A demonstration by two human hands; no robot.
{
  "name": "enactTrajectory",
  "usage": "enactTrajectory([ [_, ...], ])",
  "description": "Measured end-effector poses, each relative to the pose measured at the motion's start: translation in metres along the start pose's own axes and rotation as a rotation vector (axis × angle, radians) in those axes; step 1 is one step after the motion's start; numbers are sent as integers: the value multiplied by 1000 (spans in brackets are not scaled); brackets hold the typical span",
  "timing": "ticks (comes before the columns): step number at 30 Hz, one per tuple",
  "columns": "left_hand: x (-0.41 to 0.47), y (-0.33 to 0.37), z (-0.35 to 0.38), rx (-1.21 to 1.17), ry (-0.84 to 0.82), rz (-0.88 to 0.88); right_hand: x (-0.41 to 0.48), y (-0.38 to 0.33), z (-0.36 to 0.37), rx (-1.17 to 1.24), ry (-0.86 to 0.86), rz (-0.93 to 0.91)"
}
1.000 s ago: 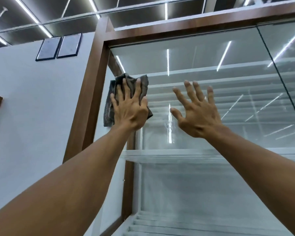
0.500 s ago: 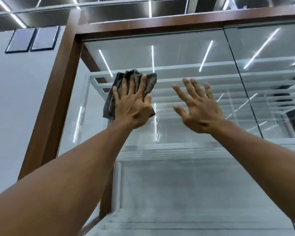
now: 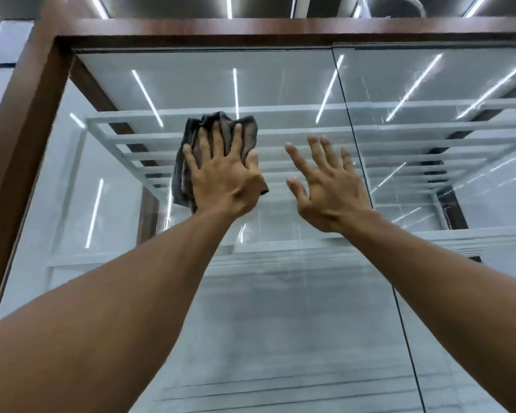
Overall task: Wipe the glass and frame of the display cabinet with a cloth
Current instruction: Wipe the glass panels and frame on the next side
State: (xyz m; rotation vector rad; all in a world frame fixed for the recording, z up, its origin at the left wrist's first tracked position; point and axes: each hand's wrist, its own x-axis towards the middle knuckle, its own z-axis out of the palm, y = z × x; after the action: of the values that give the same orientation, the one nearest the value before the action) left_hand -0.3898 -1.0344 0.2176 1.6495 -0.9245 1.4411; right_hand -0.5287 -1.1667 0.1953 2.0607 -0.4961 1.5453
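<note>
Pressing flat against the clear glass pane of the display cabinet, the left hand lies with fingers straight and spread over a crumpled dark grey cloth. The cloth is sandwiched between palm and glass, its folds showing above the fingertips and hanging past the little-finger side. The right hand is just beside it, apart from the cloth, fingers splayed and holding nothing. Whether it touches the glass I cannot tell. Both are raised high on the left pane, near the thin dark seam between panes. The brown wooden frame runs up the left side and across the top, and white slatted shelves show behind the glass.
</note>
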Motion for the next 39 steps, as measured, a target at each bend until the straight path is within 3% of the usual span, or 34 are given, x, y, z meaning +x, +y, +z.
enactTrajectory([
  [2, -2, 19, 7, 5, 7, -27, -6, 5, -1, -4, 7, 36],
  [5, 3, 36, 10, 51, -81, 266, -12, 11, -3, 19, -24, 1],
  [9, 10, 60, 17, 9, -37, 83, -11, 28, -15, 63, -84, -107],
  [12, 12, 85, 25, 41, -95, 227, -16, 44, -17, -25, 86, -150],
  [17, 12, 105, 31, 22, -92, 195, -19, 66, -13, 117, 76, 169],
  [23, 4, 121, 36, 61, -140, 351, -21, 87, -15, 101, 83, 79],
  [39, -30, 118, 41, 42, -138, 386, -40, 72, -9, 116, 63, 140],
])
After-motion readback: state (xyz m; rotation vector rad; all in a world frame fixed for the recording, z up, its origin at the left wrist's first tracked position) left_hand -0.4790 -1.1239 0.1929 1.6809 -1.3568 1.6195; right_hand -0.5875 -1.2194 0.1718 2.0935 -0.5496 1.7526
